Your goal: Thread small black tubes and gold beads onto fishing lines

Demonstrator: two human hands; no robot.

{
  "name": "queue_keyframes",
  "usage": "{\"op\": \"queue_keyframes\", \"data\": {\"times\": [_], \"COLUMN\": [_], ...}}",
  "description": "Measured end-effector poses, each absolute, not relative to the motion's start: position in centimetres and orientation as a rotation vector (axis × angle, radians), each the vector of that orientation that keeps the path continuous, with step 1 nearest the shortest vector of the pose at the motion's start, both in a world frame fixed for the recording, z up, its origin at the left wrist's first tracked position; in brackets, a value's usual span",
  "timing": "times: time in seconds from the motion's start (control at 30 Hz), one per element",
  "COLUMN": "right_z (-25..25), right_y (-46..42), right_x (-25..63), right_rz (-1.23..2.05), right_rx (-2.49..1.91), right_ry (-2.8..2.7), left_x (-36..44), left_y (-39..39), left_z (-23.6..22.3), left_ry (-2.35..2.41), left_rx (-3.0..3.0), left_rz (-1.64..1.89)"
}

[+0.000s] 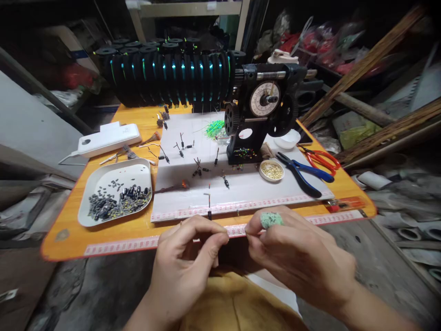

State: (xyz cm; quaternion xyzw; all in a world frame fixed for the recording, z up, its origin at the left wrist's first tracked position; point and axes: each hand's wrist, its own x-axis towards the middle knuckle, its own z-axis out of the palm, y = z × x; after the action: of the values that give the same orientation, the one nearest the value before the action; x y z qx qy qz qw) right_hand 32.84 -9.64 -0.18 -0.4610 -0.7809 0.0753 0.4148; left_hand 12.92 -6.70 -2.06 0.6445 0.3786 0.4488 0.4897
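Head view: L hand [181,266] & R hand [299,253] each pinch tip-to-tip; can't tell if anything's held. Black part [209,214] sits just beyond L fingers; knuckle bump could knock it off table [65,248].

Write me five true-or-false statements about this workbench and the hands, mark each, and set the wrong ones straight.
1. The blue-handled pliers lie to the right of the round dish of gold-coloured pieces. True.
2. The green finger wrap is on the left hand. False: it is on the right hand; none shows on the left hand.
3. The red-handled pliers lie inside the white tray. False: they lie beside the blue-handled pliers.
4. A round dial is mounted on the black stand. True.
5. The white tray holds only gold-coloured pieces. False: many of its pieces are dark grey or black.
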Motion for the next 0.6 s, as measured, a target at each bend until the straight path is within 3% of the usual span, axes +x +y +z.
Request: {"op": "queue_keyframes", "data": {"times": [0.2, 0.4, 0.6], "right_z": [-1.6, -0.9, 0.5], "right_y": [-10.3, -9.6, -9.7], "right_x": [32.8, 32.5, 32.7], "right_rz": [0.05, -0.255, -0.032], "right_rx": [-1.229, -0.97, -1.012], "right_ry": [-2.055, -2.202, -2.114], "left_x": [13.0, 13.6, 13.6], "left_y": [-6.1, -6.0, -6.0], "left_z": [-2.6, -2.3, -2.3], "left_ry": [1.005, 0.799, 0.764], "left_rx": [1.949, 2.175, 1.977], "left_rz": [1.233, 1.332, 1.4]}}
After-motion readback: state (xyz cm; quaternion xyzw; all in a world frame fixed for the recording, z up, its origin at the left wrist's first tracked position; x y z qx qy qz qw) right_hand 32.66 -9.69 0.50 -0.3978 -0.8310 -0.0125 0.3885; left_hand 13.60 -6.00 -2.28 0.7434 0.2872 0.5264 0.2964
